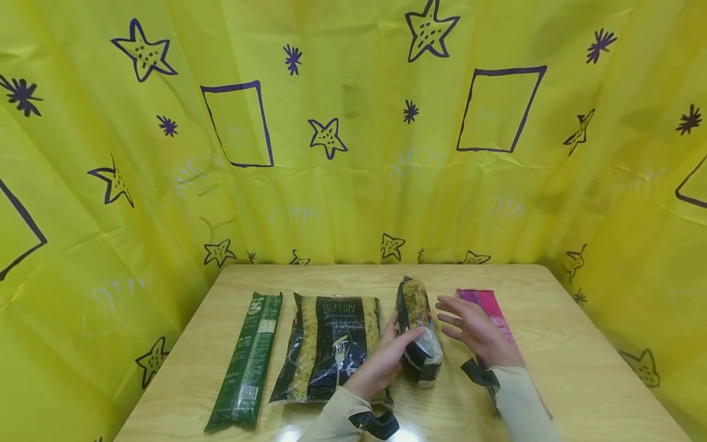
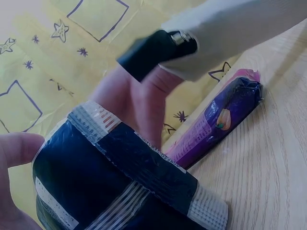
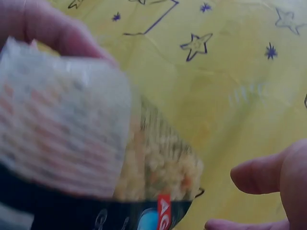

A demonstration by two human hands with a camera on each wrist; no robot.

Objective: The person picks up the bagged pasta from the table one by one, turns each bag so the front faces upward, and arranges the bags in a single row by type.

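A plump, oblong plastic packet with a black end (image 1: 420,313) was in the person's left hand (image 1: 383,356), the thumb clamped across its near side and the fingers behind. Clear film showed yellowish contents flecked with orange and green; a band of fine white stripes crossed the wrapper near the black end, where a crimped seam was folded over. The right wrist view showed a small red label with white letters and a blue patch on the dark part. The packet was tilted above or on the pale wood-grain table (image 1: 574,356), between the large black-and-clear plastic bag of yellow penne (image 1: 342,344) and the slim pink-and-purple packet (image 1: 486,301); whether it touched the wood could not be told. The right hand (image 1: 477,331) was just beside it, fingers spread and holding nothing.
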